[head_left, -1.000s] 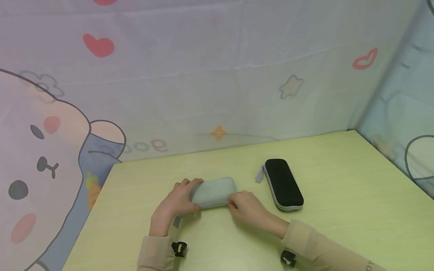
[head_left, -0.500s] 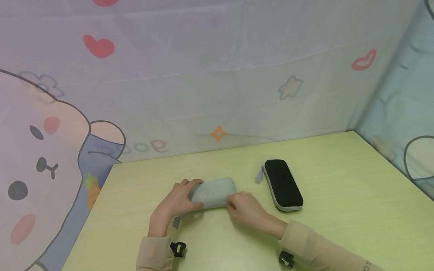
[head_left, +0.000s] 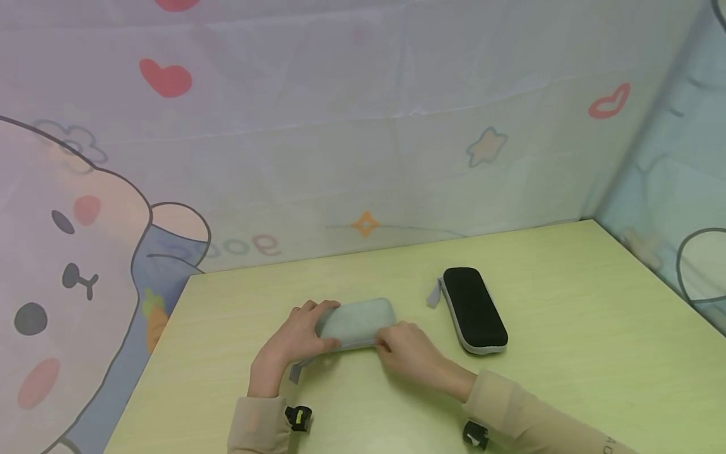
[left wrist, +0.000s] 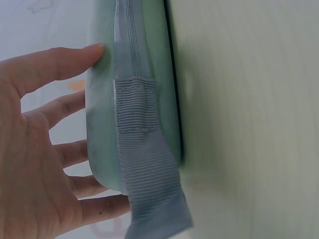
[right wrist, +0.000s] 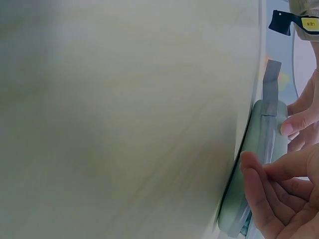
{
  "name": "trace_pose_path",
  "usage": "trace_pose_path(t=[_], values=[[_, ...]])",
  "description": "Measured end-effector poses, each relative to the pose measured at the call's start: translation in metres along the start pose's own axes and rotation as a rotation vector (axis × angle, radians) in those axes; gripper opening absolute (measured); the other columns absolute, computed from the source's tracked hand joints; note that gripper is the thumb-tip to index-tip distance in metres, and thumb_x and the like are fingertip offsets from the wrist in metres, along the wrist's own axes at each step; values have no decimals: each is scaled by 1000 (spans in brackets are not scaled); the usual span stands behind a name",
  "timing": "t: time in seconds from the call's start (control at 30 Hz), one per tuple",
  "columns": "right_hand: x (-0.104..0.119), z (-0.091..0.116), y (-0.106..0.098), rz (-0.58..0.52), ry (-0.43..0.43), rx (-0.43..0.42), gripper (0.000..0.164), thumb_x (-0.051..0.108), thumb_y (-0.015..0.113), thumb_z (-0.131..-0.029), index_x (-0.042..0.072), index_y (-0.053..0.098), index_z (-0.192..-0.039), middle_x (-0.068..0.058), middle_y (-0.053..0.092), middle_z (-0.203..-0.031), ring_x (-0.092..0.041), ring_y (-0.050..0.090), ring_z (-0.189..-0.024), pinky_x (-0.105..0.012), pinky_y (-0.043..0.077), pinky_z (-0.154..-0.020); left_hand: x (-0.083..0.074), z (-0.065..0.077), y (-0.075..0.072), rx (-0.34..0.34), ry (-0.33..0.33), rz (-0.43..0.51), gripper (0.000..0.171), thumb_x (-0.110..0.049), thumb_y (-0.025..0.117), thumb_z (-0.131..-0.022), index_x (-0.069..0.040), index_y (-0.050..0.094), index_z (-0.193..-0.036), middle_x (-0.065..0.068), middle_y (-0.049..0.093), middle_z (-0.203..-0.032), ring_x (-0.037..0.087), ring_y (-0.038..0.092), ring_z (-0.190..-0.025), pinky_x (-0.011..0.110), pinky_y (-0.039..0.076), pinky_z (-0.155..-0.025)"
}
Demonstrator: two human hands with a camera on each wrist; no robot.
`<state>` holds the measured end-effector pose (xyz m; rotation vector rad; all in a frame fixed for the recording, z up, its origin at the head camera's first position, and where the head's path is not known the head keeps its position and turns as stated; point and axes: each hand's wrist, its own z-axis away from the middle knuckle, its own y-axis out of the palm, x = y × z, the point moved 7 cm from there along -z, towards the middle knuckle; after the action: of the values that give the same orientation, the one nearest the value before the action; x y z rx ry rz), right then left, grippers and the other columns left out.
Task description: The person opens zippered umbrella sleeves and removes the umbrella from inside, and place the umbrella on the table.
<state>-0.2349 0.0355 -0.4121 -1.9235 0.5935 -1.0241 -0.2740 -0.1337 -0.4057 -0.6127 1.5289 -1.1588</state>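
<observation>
A pale green pencil case point(head_left: 357, 321) lies on the table, its zipper point(right wrist: 269, 132) running along the side that faces the person. My left hand point(head_left: 297, 334) grips the case's left end, thumb on the near side and fingers around the far side. From that end hangs a grey fabric tab point(left wrist: 149, 164). At the right part of the near side, my right hand point(head_left: 411, 350) pinches the zipper between thumb and index finger; the pull itself is hidden by the fingertips. Behind these fingers, in the right wrist view, the zipper edges look parted at the case's right end.
A black pencil case point(head_left: 475, 309) with a grey side and a grey tab point(head_left: 434, 294) lies to the right of the right hand. The light yellow-green table point(head_left: 567, 296) meets a printed cloth backdrop point(head_left: 397, 157) at its far edge.
My right hand has slid a little to the left along the near side of the green pencil case. The left hand and the black case stay where they were.
</observation>
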Motion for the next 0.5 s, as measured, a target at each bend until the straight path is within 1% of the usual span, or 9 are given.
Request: trace_pose_path(t=[0.3,0.5], values=[[2,-1,2,-7,3,4,32,3,62,-83,15,47,-57,10,33,-53,-3,28,-49,-16,22,-46,-1,0,0,-2,2,4,65,-31,75,-80,-24,48,-139,14,54,-130,33,49,-112,50,45,-91],[5,-2,2,6,4,-5,34,3,62,-82,16,44,-56,10,32,-54,-4,28,-51,-17,23,-47,-1,0,1,-2,7,0,65,-30,75,-80,-23,48,-139,14,54,-130,34,50,-111,51,46,-90]])
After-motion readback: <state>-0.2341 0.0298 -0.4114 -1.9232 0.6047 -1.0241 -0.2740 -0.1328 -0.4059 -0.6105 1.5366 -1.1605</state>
